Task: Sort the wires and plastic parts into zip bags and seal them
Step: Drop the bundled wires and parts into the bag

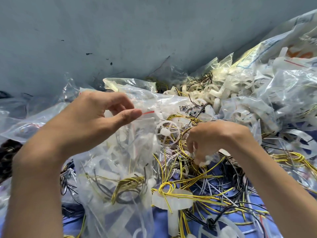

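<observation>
My left hand (96, 115) pinches the red-striped rim of a clear zip bag (120, 177) and holds its mouth up. The bag hangs below my wrist and holds white plastic pieces and a coil of yellow and grey wire. To the right, my right hand (211, 140) curls down into a tangle of yellow wires (188, 179) and grips a white plastic part (205, 160). A white wheel-shaped plastic part (168, 133) lies between my two hands. Black and white wires are mixed through the heap.
A pile of white plastic strips (223, 93) and crumpled clear bags (283, 86) fills the right and back. More filled zip bags (25, 127) lie at the left. A blue cloth (223, 219) shows under the wires. A grey wall (103, 31) rises behind.
</observation>
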### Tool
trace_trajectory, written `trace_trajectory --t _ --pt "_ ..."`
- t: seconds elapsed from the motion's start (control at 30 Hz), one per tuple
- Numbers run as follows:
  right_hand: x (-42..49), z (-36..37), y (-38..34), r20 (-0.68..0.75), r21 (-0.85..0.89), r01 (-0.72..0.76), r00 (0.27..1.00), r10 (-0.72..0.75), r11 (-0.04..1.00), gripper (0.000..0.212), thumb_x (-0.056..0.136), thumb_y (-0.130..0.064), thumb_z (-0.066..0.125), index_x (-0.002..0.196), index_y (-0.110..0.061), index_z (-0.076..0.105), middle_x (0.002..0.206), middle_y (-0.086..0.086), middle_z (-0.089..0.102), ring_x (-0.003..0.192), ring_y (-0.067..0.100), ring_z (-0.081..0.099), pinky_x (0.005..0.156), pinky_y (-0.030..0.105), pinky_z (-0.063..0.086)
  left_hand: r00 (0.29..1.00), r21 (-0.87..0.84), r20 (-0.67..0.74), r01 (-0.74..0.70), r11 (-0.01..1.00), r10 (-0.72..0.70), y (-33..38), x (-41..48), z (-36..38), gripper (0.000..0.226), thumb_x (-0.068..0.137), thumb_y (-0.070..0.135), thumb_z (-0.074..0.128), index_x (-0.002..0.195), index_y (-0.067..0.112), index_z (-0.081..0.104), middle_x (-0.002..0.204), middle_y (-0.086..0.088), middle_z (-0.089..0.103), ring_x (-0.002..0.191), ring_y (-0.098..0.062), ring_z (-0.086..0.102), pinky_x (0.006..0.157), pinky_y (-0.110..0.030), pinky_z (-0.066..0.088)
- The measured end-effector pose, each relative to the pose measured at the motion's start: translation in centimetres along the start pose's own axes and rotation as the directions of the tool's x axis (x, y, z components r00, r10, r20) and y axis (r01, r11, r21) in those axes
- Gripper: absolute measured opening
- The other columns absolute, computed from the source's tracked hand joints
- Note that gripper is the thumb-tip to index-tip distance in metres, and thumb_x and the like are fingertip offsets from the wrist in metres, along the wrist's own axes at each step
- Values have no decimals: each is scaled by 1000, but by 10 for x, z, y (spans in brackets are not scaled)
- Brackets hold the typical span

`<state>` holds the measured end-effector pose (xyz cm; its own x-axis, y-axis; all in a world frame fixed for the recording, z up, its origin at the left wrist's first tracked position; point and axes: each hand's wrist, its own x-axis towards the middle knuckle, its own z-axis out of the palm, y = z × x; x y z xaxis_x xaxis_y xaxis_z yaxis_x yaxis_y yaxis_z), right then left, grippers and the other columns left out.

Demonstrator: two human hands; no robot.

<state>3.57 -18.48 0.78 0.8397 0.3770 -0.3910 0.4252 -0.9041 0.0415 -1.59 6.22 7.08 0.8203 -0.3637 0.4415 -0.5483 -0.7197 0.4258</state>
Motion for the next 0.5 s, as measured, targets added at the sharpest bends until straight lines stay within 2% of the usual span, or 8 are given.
trace_trajectory --t 0.1,0.2,0.33,0.43,0.5 --pt "-4 -4 9 -21 57 -67 997 68 996 29 80 -37 71 107 -34 62 82 -18 54 77 7 52 63 24 45 1000 13 2 10 1000 -10 -1 0 0 35 73 69 59 77 35 68 75 18 68 75 1 63 67 -12 47" --pt "-6 -9 16 -55 87 -121 990 126 989 37 82 -32 70 117 -33 59 97 -10 58 86 12 52 72 28 46 1000 17 7 14 1000 -14 -1 0 1 34 74 68 60 78 35 68 74 18 68 75 0 63 68 -18 47" --pt "-9 -11 23 -26 74 -159 987 161 985 64 77 -35 74 134 -38 45 133 -6 48 116 17 49 78 28 42 1000 24 17 23 999 -23 -4 0 1 38 72 72 53 80 37 67 75 18 68 76 1 63 70 -21 47" --pt "-10 -11 26 30 46 -169 985 168 984 78 69 -39 80 136 -43 40 140 -7 43 123 18 46 77 27 38 1000 29 20 21 999 -22 -6 1 1 38 74 75 51 84 40 65 76 18 68 77 1 63 73 -27 50" --pt "-10 -11 25 40 18 -157 987 156 987 76 68 -33 81 134 -43 45 136 -7 47 117 17 48 74 25 38 1000 24 14 20 1000 -20 -6 1 2 36 77 72 56 81 37 66 76 18 68 76 1 63 73 -28 50"
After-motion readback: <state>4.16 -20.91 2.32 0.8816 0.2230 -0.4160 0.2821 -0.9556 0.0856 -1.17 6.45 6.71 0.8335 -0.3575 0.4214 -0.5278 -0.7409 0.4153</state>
